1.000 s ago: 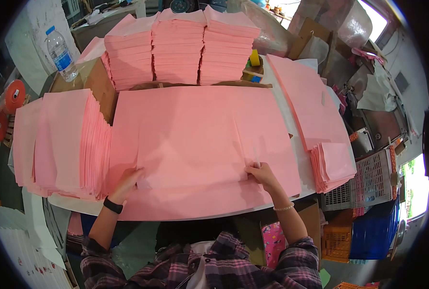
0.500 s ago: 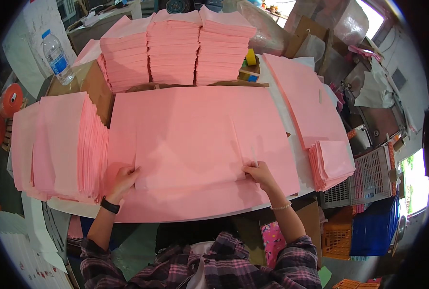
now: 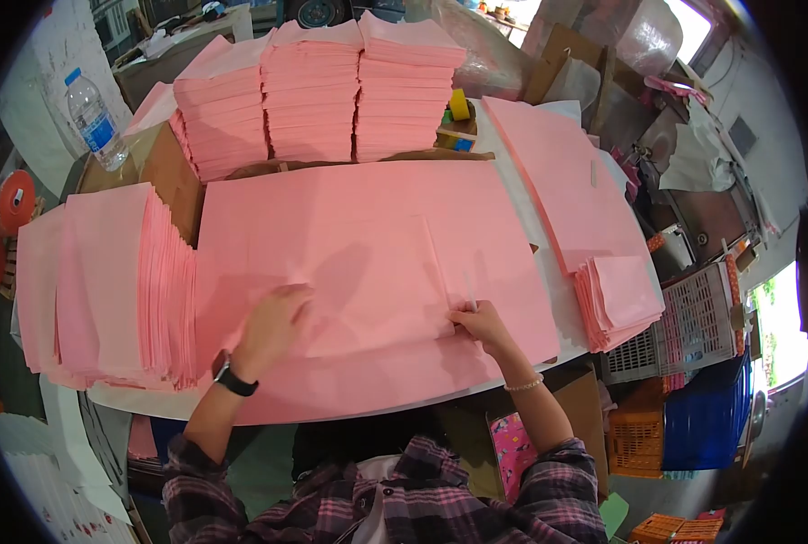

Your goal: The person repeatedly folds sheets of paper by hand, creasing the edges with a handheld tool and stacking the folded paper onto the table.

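Observation:
A large pink sheet lies spread in front of me, with a smaller pink sheet on top of it. My right hand pinches the lower right corner of the smaller sheet. A thin pale strip sticks up from those fingers. Over the left part of the smaller sheet is my left hand, slightly blurred, its fingers bent toward the right and its thumb apart from them. That wrist wears a dark watch.
Tall pink stacks stand at the back, and another pink stack at the left. A water bottle tops a cardboard box. Rightward lie long pink sheets and a small folded pile. Plastic crates stand beyond.
My left hand has let go of the smaller sheet's left edge and moved right and up over it. My right hand keeps its pinch. The view has shifted slightly.

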`<state>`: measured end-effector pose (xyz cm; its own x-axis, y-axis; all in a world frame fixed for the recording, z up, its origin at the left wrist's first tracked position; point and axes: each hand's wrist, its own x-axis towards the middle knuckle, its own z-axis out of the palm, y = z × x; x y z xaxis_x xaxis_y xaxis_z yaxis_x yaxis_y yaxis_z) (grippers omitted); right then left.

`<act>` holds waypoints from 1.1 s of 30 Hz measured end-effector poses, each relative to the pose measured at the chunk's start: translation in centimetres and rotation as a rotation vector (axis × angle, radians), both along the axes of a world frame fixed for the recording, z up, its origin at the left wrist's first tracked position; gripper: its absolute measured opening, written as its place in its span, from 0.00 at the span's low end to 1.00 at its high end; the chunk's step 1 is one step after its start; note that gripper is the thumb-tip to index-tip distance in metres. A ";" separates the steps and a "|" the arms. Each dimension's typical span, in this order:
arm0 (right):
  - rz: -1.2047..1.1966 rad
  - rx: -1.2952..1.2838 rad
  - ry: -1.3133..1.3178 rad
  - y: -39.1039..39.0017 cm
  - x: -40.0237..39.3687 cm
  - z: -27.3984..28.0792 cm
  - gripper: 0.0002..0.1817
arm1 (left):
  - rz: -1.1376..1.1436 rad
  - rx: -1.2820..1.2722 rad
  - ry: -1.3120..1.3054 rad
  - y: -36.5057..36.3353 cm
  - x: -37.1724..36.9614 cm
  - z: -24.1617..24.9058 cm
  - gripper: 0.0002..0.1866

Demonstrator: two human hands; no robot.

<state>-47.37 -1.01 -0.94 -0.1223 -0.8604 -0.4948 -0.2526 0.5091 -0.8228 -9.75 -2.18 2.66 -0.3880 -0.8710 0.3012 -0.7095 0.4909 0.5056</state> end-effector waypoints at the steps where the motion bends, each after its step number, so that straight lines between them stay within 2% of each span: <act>1: -0.003 -0.003 0.002 0.0 0.0 -0.1 0.07 | -0.003 -0.003 0.002 -0.1 -1.3 0.0 0.12; 3: 0.005 -0.008 -0.009 -0.1 -0.2 -0.4 0.07 | -0.102 0.108 -0.050 -0.4 -3.5 0.0 0.13; 8: 0.001 -0.029 -0.014 0.0 0.0 -0.3 0.07 | -0.233 0.036 -0.105 -1.9 -6.3 -2.7 0.17; 11: 0.007 -0.029 -0.008 0.1 0.2 0.0 0.07 | -0.267 0.018 -0.224 -2.5 -6.9 -4.0 0.22; 17: 0.029 -0.035 0.049 1.0 0.5 0.4 0.09 | -0.293 0.146 -0.263 -2.4 -7.0 -2.1 0.34; 19: -0.119 -0.350 0.628 3.0 2.3 2.1 0.08 | -0.330 0.169 -0.297 -2.5 -6.9 -1.8 0.41; 20: -0.188 -0.501 0.922 3.7 3.3 2.6 0.07 | -0.347 0.177 -0.299 -2.4 -6.9 -1.8 0.41; 23: -0.143 -0.476 0.894 6.1 6.9 1.4 0.07 | -0.330 0.182 -0.332 -2.4 -7.0 -1.6 0.47; 25: -0.091 -0.650 0.800 7.2 10.6 -0.1 0.09 | -0.346 0.194 -0.335 -2.2 -7.2 -1.1 0.48; 27: -0.060 -0.624 0.648 7.6 14.0 -0.3 0.09 | -0.332 0.214 -0.329 -2.2 -7.3 -0.7 0.48; 31: -0.021 -0.590 0.591 7.2 14.1 -1.6 0.06 | -0.320 0.174 -0.332 -1.9 -7.1 -1.5 0.51; 33: -0.205 -0.588 0.716 7.5 10.4 -2.8 0.02 | -0.338 0.158 -0.346 -1.8 -7.1 -1.7 0.50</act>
